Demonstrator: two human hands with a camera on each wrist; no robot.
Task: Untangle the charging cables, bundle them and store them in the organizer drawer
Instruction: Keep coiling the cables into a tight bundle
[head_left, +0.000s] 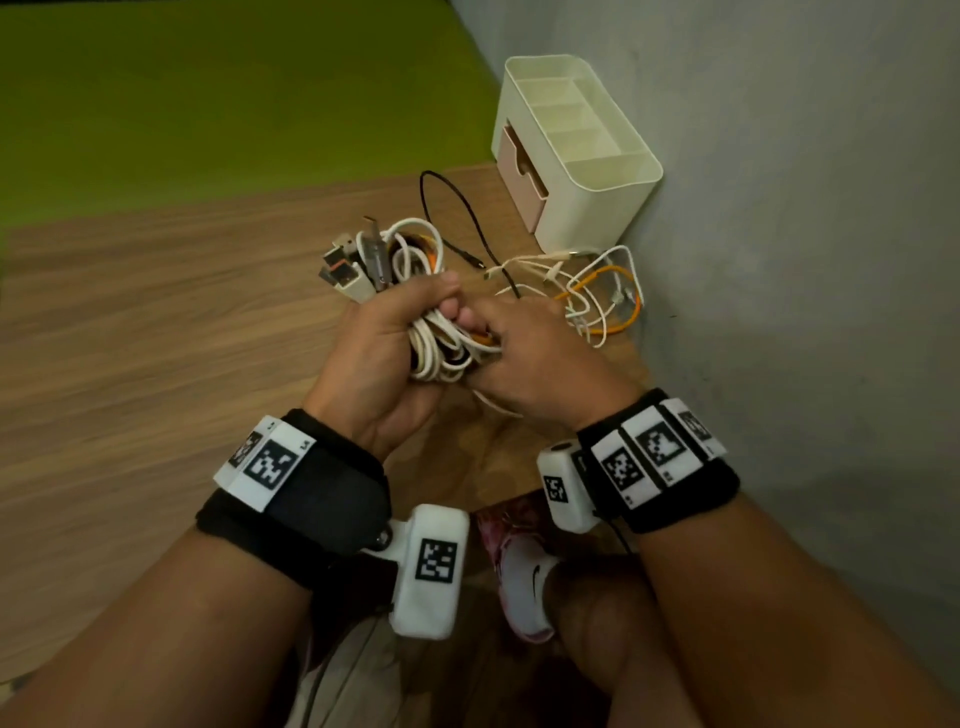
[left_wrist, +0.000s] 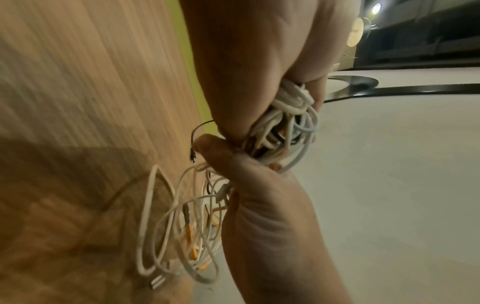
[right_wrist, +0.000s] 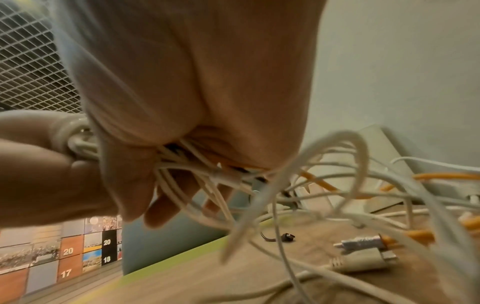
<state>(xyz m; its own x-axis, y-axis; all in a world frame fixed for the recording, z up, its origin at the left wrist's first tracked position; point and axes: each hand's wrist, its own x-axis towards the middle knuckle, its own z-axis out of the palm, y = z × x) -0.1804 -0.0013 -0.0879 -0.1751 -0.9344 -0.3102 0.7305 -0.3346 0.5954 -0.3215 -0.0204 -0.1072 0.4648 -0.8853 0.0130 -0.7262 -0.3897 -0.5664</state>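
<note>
Head view: the left hand (head_left: 379, 358) is clenching round a fat coiled bundle of cables (head_left: 431, 343), mostly smooth white round cord w/ black and orange strands mixed in. A fan of boxy USB plugs (head_left: 348, 265), grey and white w/ orange inserts, is sticking out above the fist. The right hand (head_left: 535, 358) is curling in against the same bundle from the other side, fingers pinching cords at its edge. Both are hovering over the wood-grain table (head_left: 156, 322). Behind the right hand, loose cable ends (head_left: 597, 291), thin white and one orange, are lying in open loops on the table, next to a thin black cable (head_left: 457, 218) snaking back toward the organizer (head_left: 597, 208). That's a cream plastic box w/ rounded corners, sitting against the grey wall; its top compartments are showing nothing inside. The pink drawer (head_left: 519, 171) in its front is sitting slightly pulled out; can't see its contents.

Left wrist view: the left hand (left_wrist: 259, 61) is gripping the glossy white coils (left_wrist: 293, 107), the right hand (left_wrist: 259, 195) is meeting it thumb-first. Slack cords (left_wrist: 176, 226) w/ orange bits are drooping onto the table, blurred.

Right wrist view: the right hand (right_wrist: 194, 92) is closing on several thin white strands (right_wrist: 202, 170); the left hand (right_wrist: 39, 164) is wrapping thicker cord at the pic's left. White and orange loops are spreading over the tabletop, w/ two plugs (right_wrist: 363, 253), one silvery, one pale grey, lying flat.
</note>
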